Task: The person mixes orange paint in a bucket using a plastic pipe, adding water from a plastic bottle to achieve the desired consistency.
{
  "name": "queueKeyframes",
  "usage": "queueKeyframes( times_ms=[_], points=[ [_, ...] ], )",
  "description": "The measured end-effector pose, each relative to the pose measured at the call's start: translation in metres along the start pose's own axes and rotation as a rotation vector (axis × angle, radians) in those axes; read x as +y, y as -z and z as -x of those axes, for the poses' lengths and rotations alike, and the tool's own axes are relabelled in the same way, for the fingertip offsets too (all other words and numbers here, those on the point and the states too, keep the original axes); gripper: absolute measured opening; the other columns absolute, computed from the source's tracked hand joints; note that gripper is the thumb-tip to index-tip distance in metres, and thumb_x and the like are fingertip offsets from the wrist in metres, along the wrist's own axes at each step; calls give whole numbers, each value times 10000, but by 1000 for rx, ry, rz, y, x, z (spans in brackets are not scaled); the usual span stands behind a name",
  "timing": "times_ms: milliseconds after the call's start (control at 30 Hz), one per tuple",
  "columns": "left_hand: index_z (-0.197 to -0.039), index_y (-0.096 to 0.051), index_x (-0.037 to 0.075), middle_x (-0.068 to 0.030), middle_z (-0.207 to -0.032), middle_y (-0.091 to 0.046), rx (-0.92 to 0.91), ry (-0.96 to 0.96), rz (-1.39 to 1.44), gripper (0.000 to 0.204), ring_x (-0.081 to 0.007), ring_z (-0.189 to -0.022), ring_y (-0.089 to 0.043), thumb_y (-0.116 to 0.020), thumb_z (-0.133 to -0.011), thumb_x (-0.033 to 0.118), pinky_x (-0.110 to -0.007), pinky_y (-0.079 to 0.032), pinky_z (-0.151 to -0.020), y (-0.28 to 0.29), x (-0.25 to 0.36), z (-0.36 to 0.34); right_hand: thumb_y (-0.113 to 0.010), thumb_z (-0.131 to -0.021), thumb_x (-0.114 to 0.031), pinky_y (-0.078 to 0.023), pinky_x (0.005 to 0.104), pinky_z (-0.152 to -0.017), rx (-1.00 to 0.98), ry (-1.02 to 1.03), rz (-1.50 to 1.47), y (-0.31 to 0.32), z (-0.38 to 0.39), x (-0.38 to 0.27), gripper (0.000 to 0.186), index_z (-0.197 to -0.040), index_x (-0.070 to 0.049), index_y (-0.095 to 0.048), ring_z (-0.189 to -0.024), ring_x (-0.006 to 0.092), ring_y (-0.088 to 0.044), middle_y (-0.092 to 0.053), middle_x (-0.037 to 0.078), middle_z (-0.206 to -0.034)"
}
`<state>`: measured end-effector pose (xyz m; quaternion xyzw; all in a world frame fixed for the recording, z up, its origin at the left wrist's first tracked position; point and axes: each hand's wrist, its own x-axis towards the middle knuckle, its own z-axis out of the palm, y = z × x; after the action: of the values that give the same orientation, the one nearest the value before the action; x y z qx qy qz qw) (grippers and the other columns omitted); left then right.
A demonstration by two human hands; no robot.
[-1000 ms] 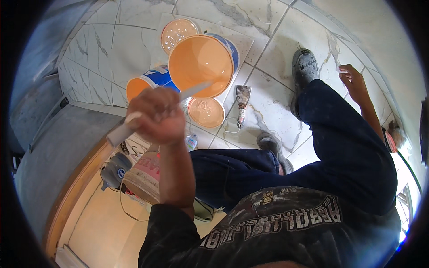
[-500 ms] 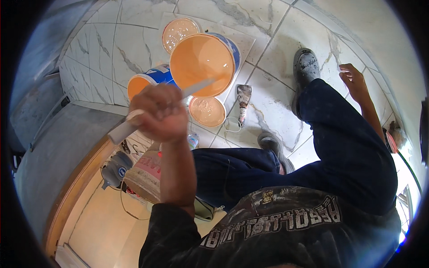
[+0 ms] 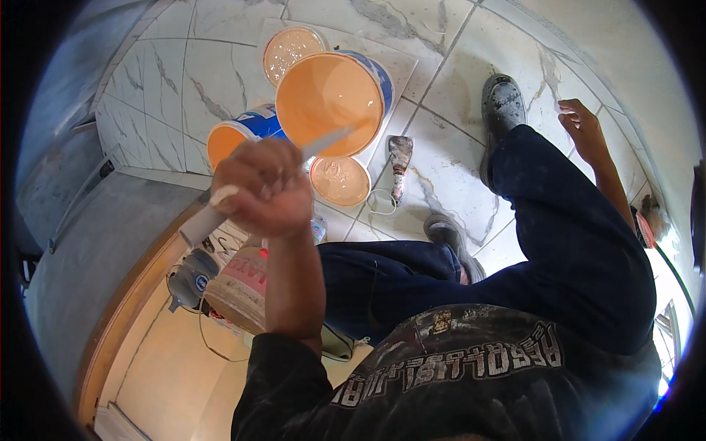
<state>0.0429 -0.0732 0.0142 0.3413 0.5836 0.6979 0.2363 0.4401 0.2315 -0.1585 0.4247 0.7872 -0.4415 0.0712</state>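
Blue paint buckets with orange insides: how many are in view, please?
2: a larger bucket, upper centre, and, at its left, a smaller bucket, partly behind the left hand. Others may be hidden.

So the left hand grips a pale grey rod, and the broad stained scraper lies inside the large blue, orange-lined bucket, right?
Not quite: the head view shows the broad stained scraper on the white, grey-veined floor tiles, beside the large blue, orange-lined bucket, not inside it. The left hand does grip the pale grey rod.

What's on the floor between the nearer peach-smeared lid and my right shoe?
A scraper lies on the tiles between the lid and right shoe in the head view.
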Motion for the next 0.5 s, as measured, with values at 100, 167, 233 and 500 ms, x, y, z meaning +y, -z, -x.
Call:
queueKeyframes(
  times_ms=[100, 167, 233, 500],
  points=[
    [-644, -288, 188, 41, -597, -286, -6, -69, 54, 480, -87, -498, -268, -431, -983, 495, -275, -248, -474, -16, -9, -42, -613, -940, -202, -512, 391, -897, -4, 22, -33, -7, -5, -5, 305, -1187, -27, -576, -1052, 279, -648, -653, 148, -1134],
    [-647, -287, 192, 39, -599, -278, 203, -111, -66, 463, -92, -500, -262, -425, -989, 472, -277, -251, -477, -5, -8, -64, -611, -943, -203, -511, 397, -907, -9, 48, -49, -14, -6, -6, 309, -1190, -22, -575, -1065, 285, -645, -652, 150, -1138],
    [-644, -282, 195, 37, -589, -273, 263, -61, -157, 461, -93, -495, -259, -427, -990, 462, -276, -252, -478, 11, -2, -61, -611, -943, -201, -509, 396, -912, -16, 56, -32, -16, -6, -4, 306, -1188, -21, -575, -1071, 284, -642, -652, 148, -1141],
    [-638, -257, 203, 37, -586, -260, -1, -30, 51, 460, -99, -513, -250, -411, -991, 454, -277, -287, -519, -8, -3, -4, -574, -958, -218, -486, 396, -944, -41, 10, -1, 1, 0, 0, 329, -1208, -5, -557, -1091, 282, -620, -632, 164, -1185]
  ],
)
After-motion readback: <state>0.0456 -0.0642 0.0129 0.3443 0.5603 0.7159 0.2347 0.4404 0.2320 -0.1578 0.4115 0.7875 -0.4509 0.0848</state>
